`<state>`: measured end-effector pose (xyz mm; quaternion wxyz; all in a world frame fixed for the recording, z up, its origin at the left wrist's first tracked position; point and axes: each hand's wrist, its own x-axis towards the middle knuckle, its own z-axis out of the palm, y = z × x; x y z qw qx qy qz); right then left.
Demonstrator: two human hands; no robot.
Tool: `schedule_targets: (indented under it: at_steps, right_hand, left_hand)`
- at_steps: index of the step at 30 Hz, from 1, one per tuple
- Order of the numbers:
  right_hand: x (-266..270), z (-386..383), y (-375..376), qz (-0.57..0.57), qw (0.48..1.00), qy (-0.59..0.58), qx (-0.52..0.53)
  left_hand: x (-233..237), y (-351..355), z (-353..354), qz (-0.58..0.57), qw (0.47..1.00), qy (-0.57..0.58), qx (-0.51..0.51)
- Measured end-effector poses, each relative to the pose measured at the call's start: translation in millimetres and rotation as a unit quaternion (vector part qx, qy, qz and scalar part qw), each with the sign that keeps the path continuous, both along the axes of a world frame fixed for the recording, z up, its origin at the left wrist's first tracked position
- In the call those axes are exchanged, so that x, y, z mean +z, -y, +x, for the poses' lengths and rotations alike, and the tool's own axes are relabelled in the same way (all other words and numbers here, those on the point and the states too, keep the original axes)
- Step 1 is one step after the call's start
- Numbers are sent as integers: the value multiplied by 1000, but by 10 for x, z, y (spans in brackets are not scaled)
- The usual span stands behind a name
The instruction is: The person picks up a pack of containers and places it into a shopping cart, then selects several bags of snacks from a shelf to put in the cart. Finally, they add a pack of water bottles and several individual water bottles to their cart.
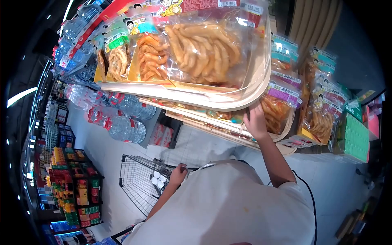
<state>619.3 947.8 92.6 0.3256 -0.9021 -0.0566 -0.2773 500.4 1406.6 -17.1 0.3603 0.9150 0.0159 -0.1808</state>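
My left hand (178, 175) is closed around the handle end of a wire shopping cart (136, 183). Several white-topped items (158, 179) lie inside the cart. My right hand (256, 121) reaches up beside the curved rim of the upper display shelf (228, 101), its thumb apart from the fingers. The fingertips are partly hidden under that rim, and I see nothing held. Closest to it, on the tier below, are packs of orange-brown food with purple labels (281, 96). Above sits a large clear pack of chicken feet (204, 53), with smaller packs (152, 57) alongside.
Large water bottles (126, 128) stand on the left beyond the shelf. A stand of colourful packaged goods (77, 185) is at lower left. More bagged snacks (320, 114) and a green box (354, 136) are on the right. A black cable (312, 194) hangs by my right side.
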Motion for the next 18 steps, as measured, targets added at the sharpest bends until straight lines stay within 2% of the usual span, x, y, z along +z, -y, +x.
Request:
schedule_targets:
  at_steps: [2,5,8,16,18]
  right_hand:
    - [17,-123,-1,-21,999,-24,-14]
    - [-181,-415,-20,4,998,57,6]
    - [-245,-646,-107,11,996,87,33]
    - [-328,-993,-430,82,993,1,80]
    - [-319,-1036,-440,97,992,-13,75]
  left_hand:
    - [47,101,146,-14,1000,-14,2]
    - [40,278,308,-91,996,1,5]
    - [122,534,526,-148,989,24,-20]
    - [1025,1417,1220,-194,968,147,-59]
    - [1202,1555,1357,-213,953,211,-46]
